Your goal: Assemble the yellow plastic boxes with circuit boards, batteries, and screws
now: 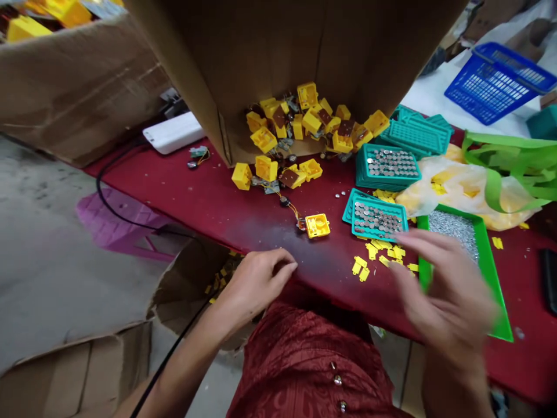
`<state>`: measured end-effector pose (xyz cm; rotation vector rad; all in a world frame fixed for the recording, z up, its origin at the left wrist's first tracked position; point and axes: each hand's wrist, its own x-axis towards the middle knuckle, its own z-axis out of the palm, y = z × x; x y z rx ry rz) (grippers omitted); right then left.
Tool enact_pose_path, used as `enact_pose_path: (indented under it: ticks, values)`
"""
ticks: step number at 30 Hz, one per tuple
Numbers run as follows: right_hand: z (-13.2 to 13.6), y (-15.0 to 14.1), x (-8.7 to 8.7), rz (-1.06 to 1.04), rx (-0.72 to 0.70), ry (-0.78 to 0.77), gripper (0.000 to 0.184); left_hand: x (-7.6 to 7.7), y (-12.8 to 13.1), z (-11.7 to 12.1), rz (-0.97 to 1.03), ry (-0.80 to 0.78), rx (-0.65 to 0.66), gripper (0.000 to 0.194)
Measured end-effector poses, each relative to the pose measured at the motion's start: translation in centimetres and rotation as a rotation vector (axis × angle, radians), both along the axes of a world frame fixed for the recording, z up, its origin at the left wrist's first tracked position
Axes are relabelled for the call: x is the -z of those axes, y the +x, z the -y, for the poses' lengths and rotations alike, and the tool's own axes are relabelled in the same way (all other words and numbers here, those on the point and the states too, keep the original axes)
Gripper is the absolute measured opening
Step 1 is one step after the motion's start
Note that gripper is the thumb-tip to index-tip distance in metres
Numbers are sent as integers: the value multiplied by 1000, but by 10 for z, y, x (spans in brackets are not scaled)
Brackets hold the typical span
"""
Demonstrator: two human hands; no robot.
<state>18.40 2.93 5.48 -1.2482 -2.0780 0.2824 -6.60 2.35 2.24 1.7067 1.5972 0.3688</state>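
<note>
My left hand (256, 281) rests at the near edge of the red table (209, 203), fingers curled loosely, nothing visible in them. My right hand (444, 290) is blurred by motion, fingers spread, hovering over small yellow clips (369, 258) and the green tray (491, 273) of tiny silver parts. A single yellow plastic case (317, 225) with wires lies just beyond my left hand. A heap of yellow cases (300, 130) spills from a tipped cardboard box (278, 52). Teal trays (378, 219) hold round button cells.
A second stack of teal trays (391, 165) sits further back. A blue basket (496, 81), a green bag (513, 168) and a white power strip (174, 132) lie around. Cardboard boxes (78, 371) and a pink stool (117, 223) are on the floor at left.
</note>
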Motion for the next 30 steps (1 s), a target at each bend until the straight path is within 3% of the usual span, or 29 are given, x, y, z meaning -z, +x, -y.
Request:
enact_pose_path:
  ticks: [5,8,11,15,18,20,23,27,30]
  values:
    - [-55,-52,37,329,-177,-58,55,7,-4,-15,-28,190,-107,21]
    - [-67,-60,52,400,-172,-117,46,10,-1,-14,100,121,-122,21]
    - [-54,-57,52,351,-108,-174,30,13,7,-3,427,-99,-224,28]
    - [-13,-58,42,225,-57,-268,34,19,21,20,1038,-432,-417,48]
    - [9,-63,34,182,-102,-357,32,22,24,32,1265,-535,-593,46]
    - [10,-65,29,140,-157,-416,30,23,20,37,1278,-534,-681,46]
    - [-14,-74,29,44,-169,-427,18,23,7,38,1236,-458,-740,49]
    - [-61,-103,50,194,-66,-336,19,19,-11,36,1189,-359,-800,50]
    - [-78,-128,68,284,-12,-325,28,15,-16,33,1192,-341,-801,48]
